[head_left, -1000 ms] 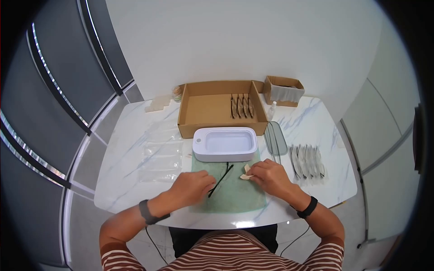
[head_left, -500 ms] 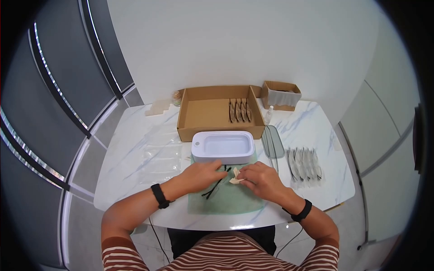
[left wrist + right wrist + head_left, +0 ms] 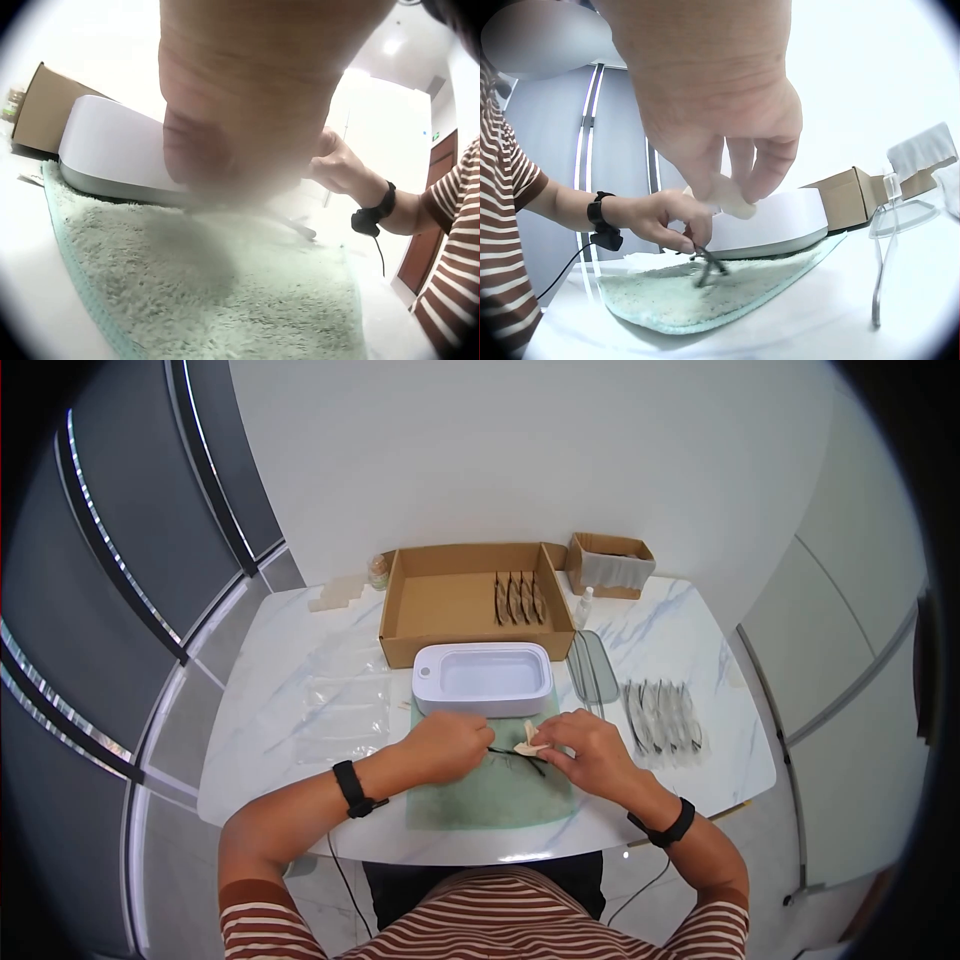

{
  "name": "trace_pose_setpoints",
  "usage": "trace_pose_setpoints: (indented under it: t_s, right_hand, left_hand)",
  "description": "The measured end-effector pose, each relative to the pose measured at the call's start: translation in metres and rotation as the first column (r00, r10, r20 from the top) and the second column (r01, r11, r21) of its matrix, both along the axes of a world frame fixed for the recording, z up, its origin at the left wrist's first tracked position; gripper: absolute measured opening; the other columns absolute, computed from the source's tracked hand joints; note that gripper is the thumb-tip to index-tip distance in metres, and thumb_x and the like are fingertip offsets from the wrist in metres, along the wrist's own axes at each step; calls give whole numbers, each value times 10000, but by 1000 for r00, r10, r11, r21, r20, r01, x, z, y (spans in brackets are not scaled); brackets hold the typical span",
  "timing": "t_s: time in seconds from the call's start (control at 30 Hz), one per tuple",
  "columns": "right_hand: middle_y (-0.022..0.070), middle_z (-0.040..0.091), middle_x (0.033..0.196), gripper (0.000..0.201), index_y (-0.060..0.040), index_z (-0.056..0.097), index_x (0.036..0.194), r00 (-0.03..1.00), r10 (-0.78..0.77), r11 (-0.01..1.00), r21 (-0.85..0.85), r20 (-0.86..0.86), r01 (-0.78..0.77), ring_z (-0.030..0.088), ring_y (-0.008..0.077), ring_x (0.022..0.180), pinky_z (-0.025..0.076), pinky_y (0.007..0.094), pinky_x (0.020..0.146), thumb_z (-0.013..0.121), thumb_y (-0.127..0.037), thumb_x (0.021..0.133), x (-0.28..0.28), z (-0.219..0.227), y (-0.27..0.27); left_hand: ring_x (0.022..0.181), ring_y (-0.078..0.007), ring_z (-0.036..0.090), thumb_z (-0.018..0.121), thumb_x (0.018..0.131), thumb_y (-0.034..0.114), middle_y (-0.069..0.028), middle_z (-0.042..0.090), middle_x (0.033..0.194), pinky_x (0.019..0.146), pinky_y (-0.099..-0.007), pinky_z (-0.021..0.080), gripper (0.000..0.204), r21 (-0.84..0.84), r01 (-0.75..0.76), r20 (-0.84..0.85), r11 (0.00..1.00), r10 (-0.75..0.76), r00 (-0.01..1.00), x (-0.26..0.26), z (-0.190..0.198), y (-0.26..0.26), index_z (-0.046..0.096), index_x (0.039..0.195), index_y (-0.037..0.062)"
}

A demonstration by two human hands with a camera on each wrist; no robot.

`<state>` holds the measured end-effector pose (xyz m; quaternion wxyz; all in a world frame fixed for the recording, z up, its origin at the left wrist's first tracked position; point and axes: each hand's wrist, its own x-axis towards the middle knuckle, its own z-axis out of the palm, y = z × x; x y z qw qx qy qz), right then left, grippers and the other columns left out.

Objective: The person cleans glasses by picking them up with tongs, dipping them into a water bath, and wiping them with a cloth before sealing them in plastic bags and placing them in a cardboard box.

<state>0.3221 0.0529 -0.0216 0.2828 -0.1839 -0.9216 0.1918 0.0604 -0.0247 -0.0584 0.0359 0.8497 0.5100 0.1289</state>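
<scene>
A pair of dark-armed glasses (image 3: pixel 510 751) is pinched at one end by my left hand (image 3: pixel 450 748), just in front of the white cleaning basin (image 3: pixel 470 706). Their thin arms stick out toward the right over the pale green towel (image 3: pixel 490 805). Between the thumb and fingers of my right hand (image 3: pixel 588 745) is a folded cream cloth (image 3: pixel 528 744), which overlaps the glasses in the head view. In the right wrist view the dark arms (image 3: pixel 711 267) stand out below the left hand (image 3: pixel 671 217). The left hand's own wrist view hides what its fingertips hold.
Behind the basin stands an open cardboard box (image 3: pixel 430 648) with several glasses in it. More glasses in clear bags (image 3: pixel 665 718) lie at right, near a grey-green lid (image 3: pixel 597 665) and metal tongs. Clear plastic sleeves (image 3: pixel 345 720) lie at left. A small bottle (image 3: pixel 584 605) and carton (image 3: pixel 612 578) stand behind.
My left hand has reached the glasses, picked up one end and turned them so they point right. The right hand has brought the cloth leftward to them.
</scene>
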Motion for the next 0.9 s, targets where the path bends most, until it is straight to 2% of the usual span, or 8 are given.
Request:
trace_pose_setpoints:
  t_s: [0.03,0.1,0.3,0.53,0.6,0.73,0.83,0.9]
  right_hand:
    - [46,713,948,171,-116,726,943,1000,10,1000,10,-11,-10,655,291,850,547,388,731,794,-93,788,-2,-1,1]
    - [49,712,947,172,-115,724,943,999,29,999,20,-20,-29,657,293,852,547,390,731,795,-96,788,-7,-3,2]
    - [54,714,949,160,-111,725,937,997,79,996,29,-6,-79,667,302,865,550,396,743,793,-108,792,-33,-8,5]
    - [52,704,922,149,-93,730,914,978,208,974,89,21,-209,663,289,889,548,409,751,767,-106,770,-73,-27,-4]
    - [28,723,1008,193,-132,741,970,960,206,955,173,188,-239,653,258,895,550,365,771,784,-136,782,-79,-40,-4]
    - [9,721,1004,194,-137,747,964,959,199,952,193,199,-238,627,250,853,547,352,761,780,-127,773,-69,-35,2]
    - [12,701,917,140,-127,761,932,976,154,967,179,152,-181,623,265,836,540,374,732,729,-105,798,-48,-28,10]
    - [-8,701,919,155,-153,769,952,976,115,976,162,185,-145,621,259,837,546,363,728,739,-121,803,-32,-28,18]
  left_hand:
    - [822,-315,646,713,805,161,-97,601,886,647,-438,530,133,-2,-2,3,1000,2,1000,1,-1,-3,636,849,62]
    - [825,-340,649,710,845,177,-113,615,924,679,-461,530,138,-48,-137,66,989,140,988,1,1,-12,647,871,57]
    - [852,-380,661,730,849,199,-127,630,917,738,-476,541,176,-60,-238,204,969,245,948,-3,10,-29,683,898,36]
    - [870,-353,663,737,840,203,-129,658,926,767,-449,539,178,-216,-242,177,946,282,943,-17,-1,-25,732,921,45]
    - [857,-345,665,732,840,196,-128,668,882,768,-444,538,160,-244,-269,157,932,312,937,-16,-2,-24,735,899,47]
    - [837,-343,663,747,837,212,-122,673,866,754,-439,537,171,-234,-242,193,942,289,938,-18,-8,-27,718,875,48]
    - [810,-339,658,760,837,235,-116,671,857,731,-429,533,196,-224,-238,225,945,288,931,-18,-10,-28,701,858,50]
    - [823,-350,655,749,851,242,-133,666,864,726,-456,522,195,-243,-240,229,940,296,927,-17,-6,-29,681,856,59]
